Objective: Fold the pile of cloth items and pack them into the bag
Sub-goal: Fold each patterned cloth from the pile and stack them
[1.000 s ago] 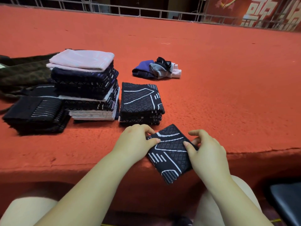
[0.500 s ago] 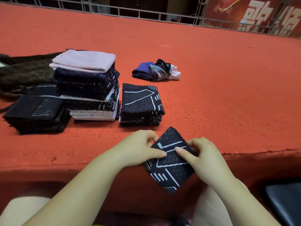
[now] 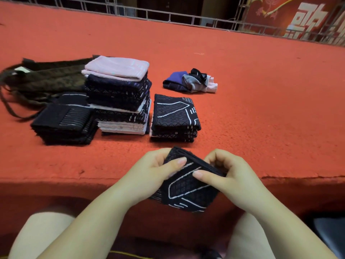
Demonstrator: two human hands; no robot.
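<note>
Head | left hand (image 3: 153,171), right hand (image 3: 231,176) pinch folded cloth (image 3: 186,187) | fingers curled, seemingly

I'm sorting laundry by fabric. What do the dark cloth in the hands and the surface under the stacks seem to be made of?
Dark cloth: probably a thick woven or terry cotton, matte; fuzzy edges, raised white lines, diamond texture. Red surface: looks like short-pile carpet or felt, matte and grainy, with a frayed front edge.
</note>
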